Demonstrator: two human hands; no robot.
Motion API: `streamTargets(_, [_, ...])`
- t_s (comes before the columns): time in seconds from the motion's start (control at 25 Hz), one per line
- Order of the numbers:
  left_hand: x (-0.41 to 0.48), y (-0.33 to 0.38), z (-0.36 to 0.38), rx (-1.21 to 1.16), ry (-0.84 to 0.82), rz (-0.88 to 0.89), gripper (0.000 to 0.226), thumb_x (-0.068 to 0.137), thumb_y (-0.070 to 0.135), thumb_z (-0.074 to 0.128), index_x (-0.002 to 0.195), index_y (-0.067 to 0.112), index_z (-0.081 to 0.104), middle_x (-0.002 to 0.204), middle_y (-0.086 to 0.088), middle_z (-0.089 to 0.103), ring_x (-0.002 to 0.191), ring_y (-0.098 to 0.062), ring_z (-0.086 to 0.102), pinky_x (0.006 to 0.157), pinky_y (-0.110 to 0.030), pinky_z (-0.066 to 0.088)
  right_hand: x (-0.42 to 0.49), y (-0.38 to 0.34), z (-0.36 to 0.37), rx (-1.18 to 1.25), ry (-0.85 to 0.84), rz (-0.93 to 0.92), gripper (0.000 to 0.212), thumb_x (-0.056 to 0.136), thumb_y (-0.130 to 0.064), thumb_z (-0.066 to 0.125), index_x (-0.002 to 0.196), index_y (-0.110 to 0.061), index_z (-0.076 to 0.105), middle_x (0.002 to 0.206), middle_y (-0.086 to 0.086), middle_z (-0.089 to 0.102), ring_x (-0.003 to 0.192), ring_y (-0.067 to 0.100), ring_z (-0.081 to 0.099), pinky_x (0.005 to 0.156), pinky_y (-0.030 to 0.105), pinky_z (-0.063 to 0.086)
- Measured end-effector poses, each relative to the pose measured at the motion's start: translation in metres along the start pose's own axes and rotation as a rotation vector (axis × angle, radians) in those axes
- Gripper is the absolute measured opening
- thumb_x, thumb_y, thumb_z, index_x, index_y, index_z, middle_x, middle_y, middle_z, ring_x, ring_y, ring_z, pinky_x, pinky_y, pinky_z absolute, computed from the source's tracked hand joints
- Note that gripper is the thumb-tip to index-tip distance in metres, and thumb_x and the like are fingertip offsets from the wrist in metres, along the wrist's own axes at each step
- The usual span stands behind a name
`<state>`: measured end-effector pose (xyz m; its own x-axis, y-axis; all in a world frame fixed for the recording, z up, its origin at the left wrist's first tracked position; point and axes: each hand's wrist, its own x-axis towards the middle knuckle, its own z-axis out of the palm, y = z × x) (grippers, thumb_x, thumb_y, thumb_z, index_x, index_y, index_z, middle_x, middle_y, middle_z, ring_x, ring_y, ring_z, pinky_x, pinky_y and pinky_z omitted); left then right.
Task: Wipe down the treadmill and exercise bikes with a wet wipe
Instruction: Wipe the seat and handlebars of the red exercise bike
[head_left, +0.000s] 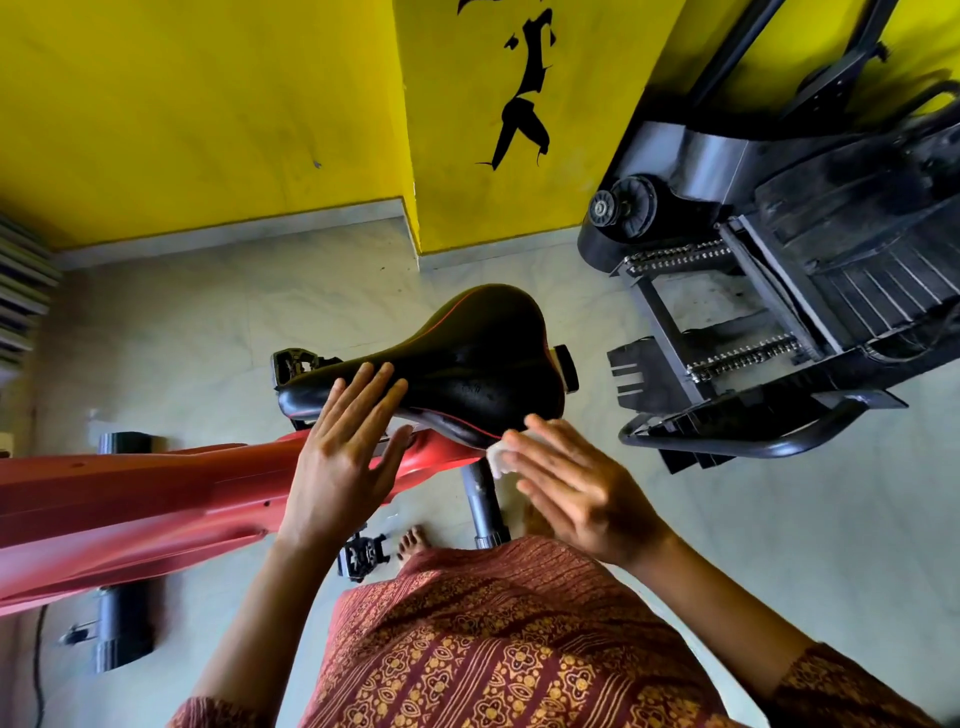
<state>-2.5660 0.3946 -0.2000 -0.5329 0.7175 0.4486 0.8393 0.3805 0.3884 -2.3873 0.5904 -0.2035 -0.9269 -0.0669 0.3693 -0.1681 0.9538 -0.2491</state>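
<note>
The red frame (130, 499) of the exercise bike runs in from the left edge toward the middle, with a black pedal (363, 556) low on its near side. Above it sits the black saddle (457, 358), its narrow nose pointing left and its broad end right. The left hand (343, 447) lies flat, fingers straight and slightly spread, with its fingertips resting on the near side of the nose and nothing in its grasp. Just right of it, the white wet wipe (497, 457) is bunched against the saddle's near rear edge, above the grey seat post (485, 509). The right hand (571, 483) presses it there with nearly straight fingers; the thumb is hidden. Far right, well apart, stands a black machine (779, 312) against the yellow wall (208, 104).
</note>
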Motion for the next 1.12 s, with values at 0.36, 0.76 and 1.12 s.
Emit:
streamTargets(0.36, [0.000,0.001,0.000,-0.027,-0.003,-0.028,0.043,0.094,0.023,0.053,0.127,-0.004,0.055,0.137,-0.017,0.049,0.132,-0.028,0.043,0.118,-0.035,0.024,0.095,-0.020,0.021,0.110,-0.045,0.176,0.041,0.099,-0.023,0.043,0.132,-0.002,0.054,0.139,0.013,0.051,0.133,0.029,0.044,0.113,0.041,0.032])
streamTargets(0.76, [-0.001,0.006,0.004,-0.034,0.030,-0.073,0.042,0.094,0.023,0.052,0.127,-0.002,0.056,0.137,-0.016,0.050,0.133,-0.027,0.042,0.117,-0.038,0.025,0.068,-0.036,0.021,0.100,0.062,0.415,0.042,0.097,-0.015,0.046,0.134,0.004,0.049,0.143,0.017,0.045,0.136,0.031,0.039,0.113,0.041,0.031])
streamTargets(1.12, [-0.003,0.003,0.007,-0.007,0.034,-0.053,0.041,0.094,0.021,0.054,0.128,-0.002,0.056,0.138,-0.016,0.049,0.133,-0.028,0.042,0.117,-0.040,0.026,0.006,0.009,-0.003,0.007,-0.032,0.131,0.046,0.092,0.001,0.055,0.136,0.000,0.047,0.145,0.013,0.043,0.139,0.028,0.035,0.114,0.046,0.030])
